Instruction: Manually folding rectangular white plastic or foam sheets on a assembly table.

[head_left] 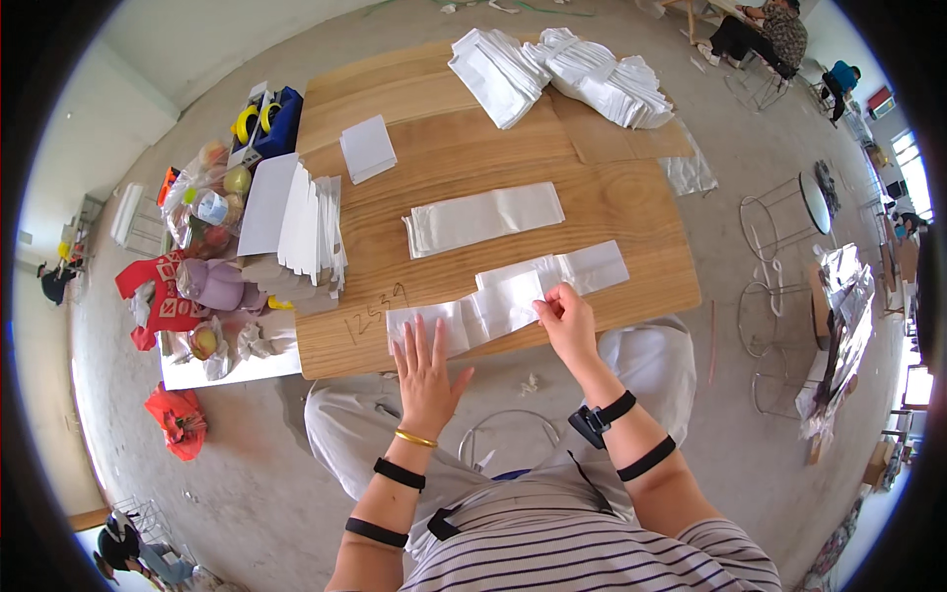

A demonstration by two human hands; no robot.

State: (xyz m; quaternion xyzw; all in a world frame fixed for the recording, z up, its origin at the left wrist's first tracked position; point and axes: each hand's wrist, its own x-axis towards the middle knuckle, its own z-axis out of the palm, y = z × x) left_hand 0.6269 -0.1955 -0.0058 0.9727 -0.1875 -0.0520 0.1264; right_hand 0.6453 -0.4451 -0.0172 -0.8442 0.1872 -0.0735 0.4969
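My left hand (pixel 426 383) lies flat with fingers spread on the left end of a thin white folded sheet (pixel 508 304) near the table's front edge. My right hand (pixel 569 321) pinches the right part of this sheet between thumb and fingers. Partly under it, another white strip (pixel 598 266) reaches out to the right. A flat stack of long white strips (pixel 483 219) rests just beyond, in the middle of the table. Whether the sheets are paper or thin plastic I cannot tell.
Piles of white folded sheets (pixel 500 74) lie at the wooden table's (pixel 631 212) far right. Leaning white cards (pixel 311 232) stand left, near a small white stack (pixel 368 149), a blue holder (pixel 283 123) with yellow tape, a bottle (pixel 209 206) and bags. A round stool (pixel 815 204) stands right.
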